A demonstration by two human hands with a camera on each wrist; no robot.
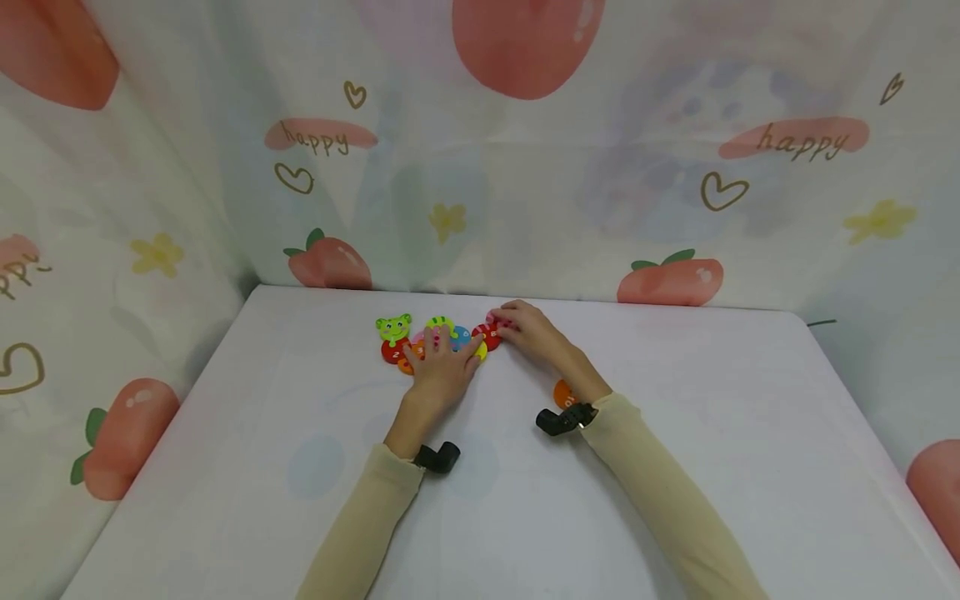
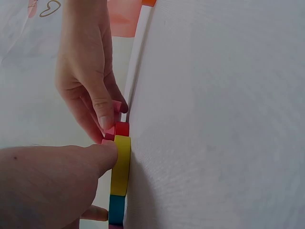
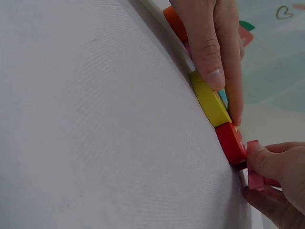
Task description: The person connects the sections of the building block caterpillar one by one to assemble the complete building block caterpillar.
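Note:
A chain of colourful puzzle pieces lies near the far edge of the table, with a smiling green animal head (image 1: 393, 326) at its left end and a red numbered piece (image 1: 393, 352) below that. My left hand (image 1: 442, 375) rests on the middle pieces with its fingers spread. Its fingertips lie over the yellow piece (image 3: 206, 101) in the right wrist view. At the chain's right end my right hand (image 1: 534, 332) pinches a pink piece (image 3: 256, 177) between thumb and fingers. That piece is right beside the red end piece (image 3: 230, 143).
A loose orange piece (image 1: 563, 394) lies on the white table (image 1: 495, 517), partly behind my right wrist. Printed cloth (image 1: 525, 192) hangs behind the table and along its left side. Both wrists carry black camera bands.

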